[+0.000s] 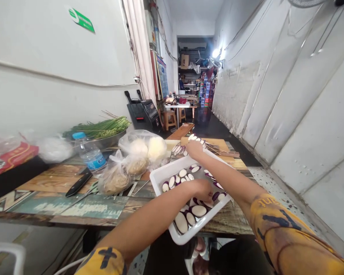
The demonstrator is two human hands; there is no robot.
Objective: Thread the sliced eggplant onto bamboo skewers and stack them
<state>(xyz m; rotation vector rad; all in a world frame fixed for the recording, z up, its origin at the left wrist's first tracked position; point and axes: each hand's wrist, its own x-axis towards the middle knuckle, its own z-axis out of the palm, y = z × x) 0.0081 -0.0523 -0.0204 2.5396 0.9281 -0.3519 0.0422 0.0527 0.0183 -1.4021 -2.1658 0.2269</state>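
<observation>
Table [51, 204], bearing white tray [197, 229] aslant. At far rim, curling right hand [195, 149] beside skewered eggplant slices [179, 150], grip hidden; inside, resting left hand [203, 190], fingers bent, hold impossible to tell. Lying around it, loose slices [199, 211]: probably light, spongy, slippery-faced, calling for pinching by purple edges.

Eggplant slices [199, 211] lie in the tray [181, 238]; left of it, bags [114, 177], then a bottle [93, 154].

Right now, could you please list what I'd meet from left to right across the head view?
Red plastic packet, crumpled whitish plastic bag, clear blue-capped plastic bottle, white rectangular tray holding purple-edged white slices, yellow sleeve of the right arm.
</observation>
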